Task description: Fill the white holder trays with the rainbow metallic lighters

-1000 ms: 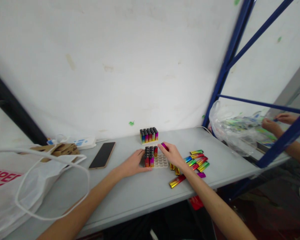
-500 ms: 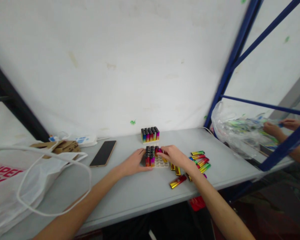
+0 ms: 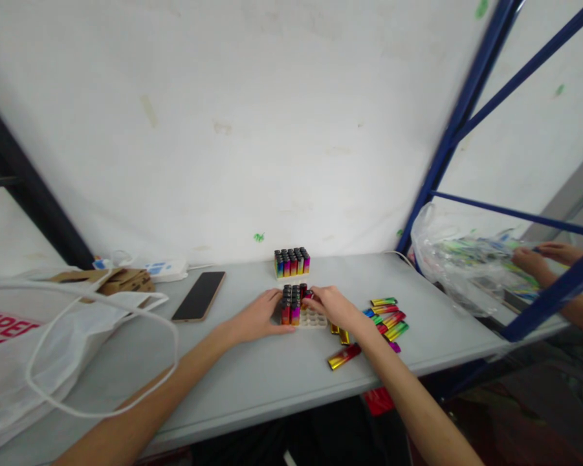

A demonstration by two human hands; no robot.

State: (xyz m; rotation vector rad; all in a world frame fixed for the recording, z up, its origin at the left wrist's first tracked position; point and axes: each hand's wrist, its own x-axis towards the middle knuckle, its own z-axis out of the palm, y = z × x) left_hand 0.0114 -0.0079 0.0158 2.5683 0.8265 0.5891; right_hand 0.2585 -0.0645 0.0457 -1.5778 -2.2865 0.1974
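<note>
Upright lighters with black tops and shiny red-purple bodies fill the left part of a pale tray, whose round holes show on the right. My left hand wraps the tray's left side, thumb along the front and fingers behind. Above the tray, my right hand is closed on a lighter beside the standing rows; its lower end is hard to see. Loose shiny lighters in red, yellow, green and purple lie by my right forearm, which partly hides some of them.
A second filled block of lighters stands near the wall. On the left are a phone, brown cardboard, a white bag and a looping white cable. Right, beyond a blue frame, another person's hands work near clear plastic.
The lighter in my right hand has gone from tilted over the holes to more upright against the standing rows. My left hand stays at the tray. The view has shifted slightly.
</note>
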